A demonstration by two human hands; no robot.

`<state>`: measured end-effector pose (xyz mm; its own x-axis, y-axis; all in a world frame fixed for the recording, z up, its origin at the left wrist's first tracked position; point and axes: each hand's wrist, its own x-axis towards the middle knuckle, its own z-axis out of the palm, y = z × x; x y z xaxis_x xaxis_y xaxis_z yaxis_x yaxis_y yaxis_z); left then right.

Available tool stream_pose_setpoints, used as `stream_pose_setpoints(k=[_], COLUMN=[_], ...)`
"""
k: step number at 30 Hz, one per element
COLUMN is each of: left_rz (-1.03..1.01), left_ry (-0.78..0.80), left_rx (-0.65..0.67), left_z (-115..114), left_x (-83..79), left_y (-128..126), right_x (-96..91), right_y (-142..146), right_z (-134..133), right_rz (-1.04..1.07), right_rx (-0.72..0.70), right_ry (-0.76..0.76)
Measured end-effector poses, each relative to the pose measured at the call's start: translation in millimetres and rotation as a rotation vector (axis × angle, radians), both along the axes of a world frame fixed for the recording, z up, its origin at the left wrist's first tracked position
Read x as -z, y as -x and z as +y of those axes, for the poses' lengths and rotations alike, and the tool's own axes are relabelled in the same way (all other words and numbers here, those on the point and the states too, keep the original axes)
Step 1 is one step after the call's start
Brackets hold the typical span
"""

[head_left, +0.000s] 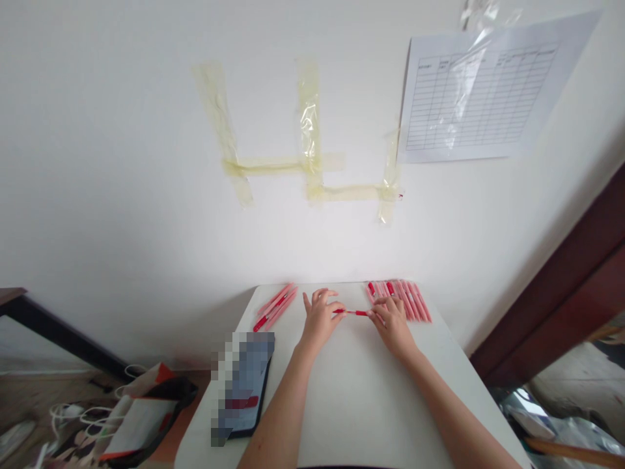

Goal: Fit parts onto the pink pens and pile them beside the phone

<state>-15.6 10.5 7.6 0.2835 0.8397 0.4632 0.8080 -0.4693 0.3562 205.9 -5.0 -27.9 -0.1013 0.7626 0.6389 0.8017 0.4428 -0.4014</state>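
Over the far half of the white table, a slim red pen (361,313) lies level between my two hands. My left hand (319,320) pinches its left end with thumb and forefinger, the other fingers spread. At the right end, my right hand (393,324) has its fingertips closed on the pen. A narrow, paler stretch shows between two red parts; whether these are joined cannot be made out. Behind my right hand lies a row of several pink-red pens (413,301), partly covered by the fingers. A smaller group of similar pens (277,307) rests left of my left hand.
A smartphone (251,397), partly blurred out, lies on the table (361,404) left of my forearm. The wall behind carries yellowish tape (310,124) and a printed sheet (481,98). Bags and white cables (92,417) sit at lower left; dark red wood (551,286) stands right.
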Motion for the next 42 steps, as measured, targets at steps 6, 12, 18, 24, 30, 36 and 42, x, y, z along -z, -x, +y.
stream_pose_setpoints(k=[6, 12, 18, 24, 30, 36, 42], left_rz=[-0.005, -0.001, 0.001, 0.000, 0.010, 0.024, 0.037], left_ry=[-0.004, 0.013, 0.033, 0.016, 0.020, 0.002, -0.011], left_rx=[-0.017, -0.014, 0.008, -0.017, -0.027, -0.009, -0.006], left_z=[1.3, 0.6, 0.0, 2.8, 5.1, 3.9, 0.1], left_x=[-0.6, -1.7, -0.9, 1.9, 5.6, 3.9, -1.6], left_y=[2.3, 2.0, 0.8, 2.0, 3.1, 2.0, 1.7], right_x=[-1.6, -0.1, 1.2, 1.0, -0.6, -0.6, 2.7], right_y=[0.9, 0.4, -0.4, -0.1, -0.5, -0.2, -0.4], right_z=[-1.2, 0.2, 1.1, 1.4, 0.9, 0.2, 1.9], right_rz=[0.001, -0.009, 0.002, 0.020, 0.022, 0.003, -0.011], right_rx=[-0.015, -0.016, -0.013, 0.003, 0.040, 0.061, 0.054], right_ry=[-0.008, -0.023, -0.010, -0.031, -0.055, -0.028, 0.003])
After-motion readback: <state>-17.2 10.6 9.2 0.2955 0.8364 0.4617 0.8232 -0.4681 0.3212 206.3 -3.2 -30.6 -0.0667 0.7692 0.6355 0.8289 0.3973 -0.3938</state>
